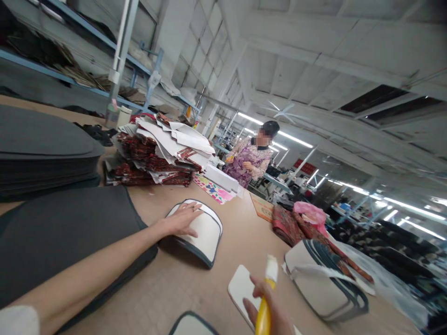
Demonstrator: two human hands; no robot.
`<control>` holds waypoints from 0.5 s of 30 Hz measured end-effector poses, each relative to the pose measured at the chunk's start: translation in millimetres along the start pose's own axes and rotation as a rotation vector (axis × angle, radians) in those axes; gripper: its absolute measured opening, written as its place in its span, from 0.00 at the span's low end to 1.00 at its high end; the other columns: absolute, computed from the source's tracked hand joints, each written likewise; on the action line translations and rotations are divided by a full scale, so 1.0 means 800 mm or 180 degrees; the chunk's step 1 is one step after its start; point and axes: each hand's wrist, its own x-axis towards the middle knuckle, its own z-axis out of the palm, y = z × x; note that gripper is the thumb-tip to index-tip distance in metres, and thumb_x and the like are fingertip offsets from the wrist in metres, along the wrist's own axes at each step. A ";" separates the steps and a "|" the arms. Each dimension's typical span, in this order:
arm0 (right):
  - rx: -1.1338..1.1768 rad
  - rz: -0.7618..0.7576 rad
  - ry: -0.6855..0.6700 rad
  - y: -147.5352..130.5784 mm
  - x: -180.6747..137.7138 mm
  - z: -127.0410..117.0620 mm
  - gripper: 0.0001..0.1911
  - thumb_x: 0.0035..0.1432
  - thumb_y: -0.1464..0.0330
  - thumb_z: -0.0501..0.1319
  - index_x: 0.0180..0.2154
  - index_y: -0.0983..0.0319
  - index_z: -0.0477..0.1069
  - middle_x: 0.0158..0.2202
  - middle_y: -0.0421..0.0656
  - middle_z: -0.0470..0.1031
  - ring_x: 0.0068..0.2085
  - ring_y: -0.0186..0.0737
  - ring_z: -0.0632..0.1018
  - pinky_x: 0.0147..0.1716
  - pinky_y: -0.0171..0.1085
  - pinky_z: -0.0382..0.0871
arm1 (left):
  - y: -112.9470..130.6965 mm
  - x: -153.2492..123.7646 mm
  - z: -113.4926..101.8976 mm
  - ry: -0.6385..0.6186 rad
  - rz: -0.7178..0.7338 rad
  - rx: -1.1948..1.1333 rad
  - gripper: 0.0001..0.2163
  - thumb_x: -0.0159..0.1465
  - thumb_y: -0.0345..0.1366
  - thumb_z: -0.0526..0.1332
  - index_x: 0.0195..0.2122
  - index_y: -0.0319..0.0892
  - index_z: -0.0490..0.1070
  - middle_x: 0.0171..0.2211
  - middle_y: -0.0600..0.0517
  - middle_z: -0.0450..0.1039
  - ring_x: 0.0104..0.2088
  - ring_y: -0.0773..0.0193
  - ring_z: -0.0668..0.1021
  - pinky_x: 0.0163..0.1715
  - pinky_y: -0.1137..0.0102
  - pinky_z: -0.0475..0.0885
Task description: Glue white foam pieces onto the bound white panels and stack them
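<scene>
My left hand [185, 217] lies with fingers spread on a cream panel with a dark border [206, 237], which rests on a small dark stack on the table. In my right hand [275, 311], near the bottom edge, is a brush with a yellow handle [264, 311] and a pale tip pointing up. Beneath that hand lies a flat cream piece with rounded corners [239, 286]. Another dark-edged cream piece [192, 325] is cut off by the bottom of the view.
Dark grey sheets [70, 232] cover the table's left side, with a taller dark stack [38, 149] behind. Red-and-white folded pieces [157, 153] are piled farther back. Curved cream panels [314, 284] and patterned red cloth [286, 225] lie right. A person [251, 160] stands beyond the table.
</scene>
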 end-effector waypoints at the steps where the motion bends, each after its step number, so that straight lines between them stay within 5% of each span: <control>1: 0.0146 -0.0100 -0.0176 -0.006 0.019 0.018 0.07 0.53 0.61 0.55 0.31 0.57 0.63 0.40 0.45 0.75 0.37 0.42 0.77 0.33 0.35 0.68 | -0.014 0.013 -0.004 -0.0022 -0.0150 -0.0035 0.37 0.52 0.46 0.66 0.60 0.42 0.53 0.63 0.39 0.48 0.63 0.46 0.51 0.58 0.52 0.49; 6: 0.0304 -0.0213 -0.1165 -0.025 0.110 0.104 0.13 0.45 0.67 0.61 0.34 0.58 0.60 0.30 0.38 0.70 0.28 0.38 0.72 0.28 0.35 0.65 | -0.056 0.062 -0.008 -0.0344 -0.0124 -0.0086 0.39 0.41 0.53 0.69 0.52 0.39 0.64 0.53 0.38 0.66 0.52 0.45 0.68 0.51 0.57 0.61; 10: 0.0278 -0.0251 -0.1221 -0.010 0.146 0.140 0.20 0.40 0.68 0.63 0.38 0.59 0.59 0.30 0.38 0.66 0.27 0.37 0.68 0.26 0.35 0.63 | -0.053 0.056 -0.007 -0.0182 0.0172 -0.0042 0.34 0.45 0.53 0.68 0.49 0.39 0.65 0.50 0.41 0.66 0.50 0.47 0.68 0.50 0.60 0.61; 15: 0.0296 -0.0450 -0.1189 0.005 0.154 0.133 0.21 0.40 0.67 0.64 0.38 0.59 0.61 0.34 0.42 0.67 0.31 0.41 0.68 0.34 0.41 0.63 | -0.040 0.028 -0.008 0.0891 0.0716 0.0347 0.34 0.45 0.49 0.70 0.50 0.40 0.62 0.53 0.40 0.61 0.53 0.45 0.62 0.52 0.57 0.56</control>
